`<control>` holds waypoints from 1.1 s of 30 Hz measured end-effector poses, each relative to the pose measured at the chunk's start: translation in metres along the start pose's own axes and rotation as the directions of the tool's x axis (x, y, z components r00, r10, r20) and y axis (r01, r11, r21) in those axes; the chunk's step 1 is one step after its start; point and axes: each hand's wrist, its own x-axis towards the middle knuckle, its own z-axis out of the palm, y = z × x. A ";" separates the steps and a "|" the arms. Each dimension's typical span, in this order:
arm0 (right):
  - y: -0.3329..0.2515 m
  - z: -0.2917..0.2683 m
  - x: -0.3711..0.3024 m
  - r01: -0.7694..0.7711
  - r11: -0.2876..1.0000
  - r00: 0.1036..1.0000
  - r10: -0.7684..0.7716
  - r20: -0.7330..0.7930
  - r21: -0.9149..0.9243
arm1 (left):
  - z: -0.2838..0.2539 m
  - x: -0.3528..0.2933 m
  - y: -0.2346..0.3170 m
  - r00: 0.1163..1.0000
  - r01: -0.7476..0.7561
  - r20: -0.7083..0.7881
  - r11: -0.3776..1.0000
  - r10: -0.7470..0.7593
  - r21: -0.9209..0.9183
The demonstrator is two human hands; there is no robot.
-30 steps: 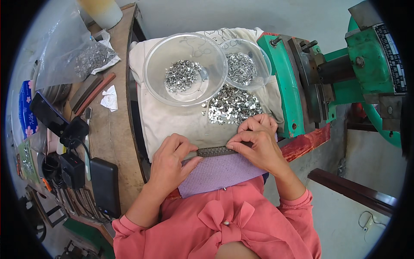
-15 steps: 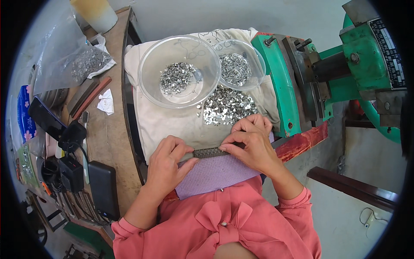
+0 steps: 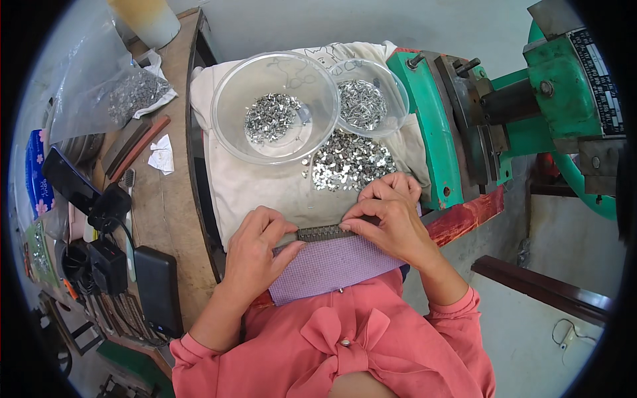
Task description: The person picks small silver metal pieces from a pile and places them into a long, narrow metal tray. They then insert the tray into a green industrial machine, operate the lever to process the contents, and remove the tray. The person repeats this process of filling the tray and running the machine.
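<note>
Two hands grip one dark toothed metal strip lying across the top edge of a purple cloth. The left hand pinches its left end; the right hand is closed over its right end. Two clear bowls hold small metal pieces, and one loose pile lies on the white cloth. One clear plastic bag of pieces rests on the table, upper left.

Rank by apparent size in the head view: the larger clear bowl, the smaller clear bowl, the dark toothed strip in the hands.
1. larger clear bowl
2. smaller clear bowl
3. dark toothed strip, partly hidden by the hands
</note>
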 end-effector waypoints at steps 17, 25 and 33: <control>0.005 -0.011 -0.003 -0.016 0.999 1.000 0.015 -0.011 -0.049 | 0.001 0.000 0.001 0.999 0.039 0.001 0.999 -0.039 -0.021; 0.006 -0.012 -0.004 0.008 0.999 1.000 -0.009 -0.019 -0.053 | 0.000 0.000 0.001 0.999 0.047 0.011 0.999 -0.047 -0.021; 0.010 -0.017 -0.009 -0.052 0.998 0.998 0.052 0.035 -0.023 | 0.001 0.000 0.001 0.999 0.045 0.006 0.999 -0.045 -0.023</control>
